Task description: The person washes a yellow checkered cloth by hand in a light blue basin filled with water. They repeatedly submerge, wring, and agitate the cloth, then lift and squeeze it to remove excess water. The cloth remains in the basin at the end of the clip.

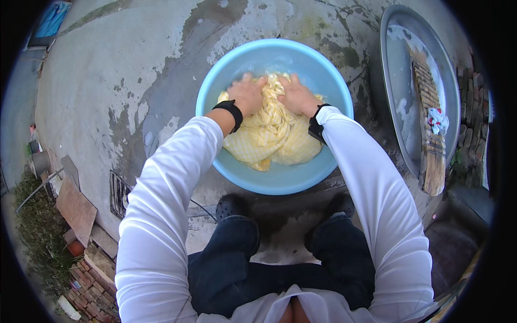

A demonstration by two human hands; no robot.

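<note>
A round light-blue plastic basin rests on the concrete in front of my feet. Bunched inside it is a wet yellow-and-white checked cloth, twisted into folds along its middle. My left hand bears on the cloth's far left part, its fingers blurred. On the far right part lies my right hand, with its thumb towards the central folds. Both palms face down; whether the fingers grip any cloth cannot be made out. Some water shows around the cloth.
At the right stands a large metal tub with suds, a wooden washboard leaning in it. A small red-and-white cloth lies on the washboard. A drain grate, bricks and plants are at left.
</note>
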